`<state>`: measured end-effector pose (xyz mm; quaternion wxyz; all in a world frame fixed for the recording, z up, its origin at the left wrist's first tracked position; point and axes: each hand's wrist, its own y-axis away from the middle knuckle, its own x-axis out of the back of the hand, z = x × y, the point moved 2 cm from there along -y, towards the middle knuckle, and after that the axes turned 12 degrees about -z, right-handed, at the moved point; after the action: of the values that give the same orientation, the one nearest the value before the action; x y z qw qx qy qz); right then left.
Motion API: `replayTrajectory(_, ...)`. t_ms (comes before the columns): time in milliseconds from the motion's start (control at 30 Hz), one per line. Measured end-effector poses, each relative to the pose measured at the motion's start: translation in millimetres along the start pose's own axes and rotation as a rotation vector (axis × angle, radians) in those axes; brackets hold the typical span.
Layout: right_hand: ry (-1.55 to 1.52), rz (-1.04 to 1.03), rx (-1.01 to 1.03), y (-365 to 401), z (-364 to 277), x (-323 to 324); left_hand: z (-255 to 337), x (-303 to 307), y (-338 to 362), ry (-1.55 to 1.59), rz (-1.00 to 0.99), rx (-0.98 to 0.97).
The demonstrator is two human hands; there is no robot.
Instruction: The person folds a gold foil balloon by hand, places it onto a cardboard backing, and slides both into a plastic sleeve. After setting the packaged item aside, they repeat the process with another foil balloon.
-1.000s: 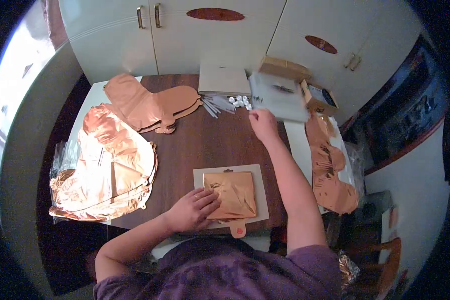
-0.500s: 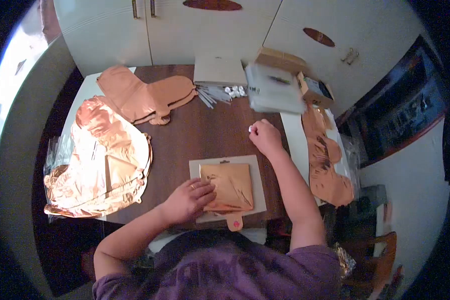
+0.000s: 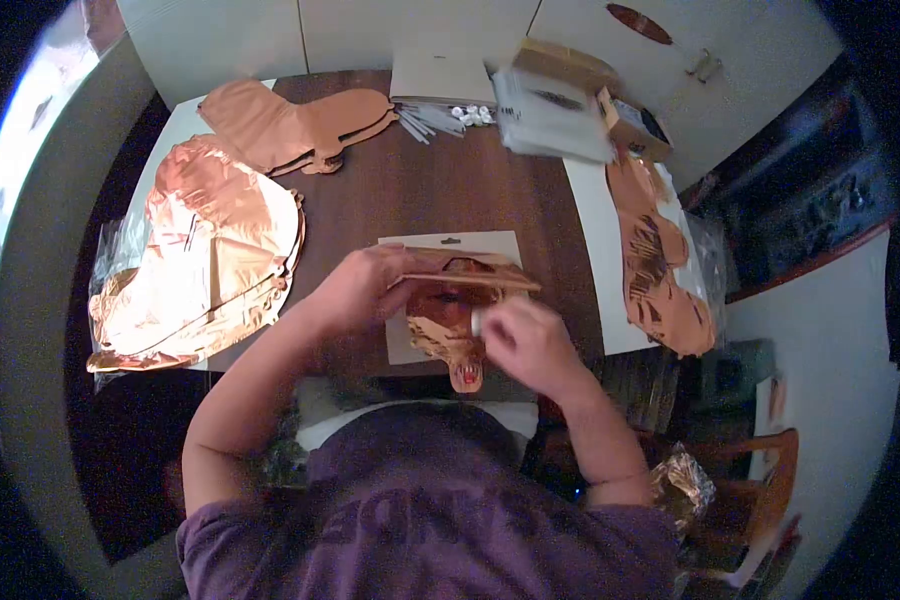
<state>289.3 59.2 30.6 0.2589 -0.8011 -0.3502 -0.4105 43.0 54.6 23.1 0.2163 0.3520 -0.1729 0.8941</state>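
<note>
My left hand (image 3: 355, 290) grips a folded rose-gold foil balloon (image 3: 448, 312) and lifts its upper edge off the beige backing card (image 3: 410, 245) near the front of the wooden table (image 3: 420, 190). The balloon's neck tab with a red dot (image 3: 467, 377) hangs toward me. My right hand (image 3: 525, 340) is closed on a small white piece (image 3: 477, 322), held against the balloon's underside. What that white piece is cannot be made out.
Flat rose-gold balloons lie at the left (image 3: 205, 255), at the back left (image 3: 295, 125) and along the right edge (image 3: 660, 270). At the back are a grey card (image 3: 440, 75), white straws with small white caps (image 3: 445, 115), a clear packet (image 3: 555, 115) and cardboard boxes (image 3: 630, 120).
My right hand came back from the far packet with a small white piece and reached the balloon. My left hand went from pressing the balloon flat to lifting it. The view tilted down.
</note>
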Motion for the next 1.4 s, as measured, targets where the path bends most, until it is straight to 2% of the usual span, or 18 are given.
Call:
replayTrajectory(67,0.121,-0.025,-0.041,2,12,-16,7,3,1,0.042,-0.061,0.129)
replayTrajectory(133,0.12,-0.116,-0.069,9,14,-28,1,0,3,0.002,-0.018,0.042)
replayTrajectory(167,0.058,-0.271,-0.082,17,15,-25,0,-1,5,-0.016,0.005,-0.001)
replayTrajectory(267,0.164,-0.277,0.024,37,7,-28,1,0,6,-0.021,-0.001,0.017)
replayTrajectory(400,0.202,-0.092,0.031,38,21,-49,8,0,3,0.019,0.012,0.036)
replayTrajectory(500,-0.062,-0.1,0.065,25,30,-44,-1,1,2,0.01,0.019,-0.022)
replayTrajectory(600,-0.064,-0.055,-0.101,-3,30,-28,-4,1,-1,0.007,0.034,-0.056)
replayTrajectory(700,-0.126,0.084,-0.42,-32,40,-31,-8,1,-2,0.005,0.036,-0.1)
replayTrajectory(800,0.16,0.19,-0.59,-38,39,-31,-9,-1,0,-0.001,0.006,-0.139)
replayTrajectory(900,0.133,0.308,-0.557,-30,52,-35,-10,-9,4,0.05,-0.074,-0.113)
replayTrajectory(933,0.105,0.31,-0.534,-26,56,-34,-11,-12,4,-0.017,-0.076,-0.174)
replayTrajectory(1000,-0.003,0.216,-0.453,-14,62,-19,-14,-17,2,-0.153,-0.08,-0.302)
replayTrajectory(1033,0.074,0.206,-0.374,-12,64,-10,-17,-20,2,-0.226,-0.087,-0.314)
replayTrajectory(1133,0.056,0.223,-0.215,-8,64,19,-21,-28,3,-0.397,-0.145,-0.319)
replayTrajectory(1167,-0.054,0.188,-0.189,-13,56,24,-20,-28,2,-0.42,-0.194,-0.308)
replayTrajectory(1267,0.215,0.093,-0.06,-40,47,5,-11,-19,2,-0.431,-0.285,-0.294)
replayTrajectory(1400,0.3,-0.123,-0.264,-56,56,-24,-1,-10,4,-0.43,-0.219,-0.193)
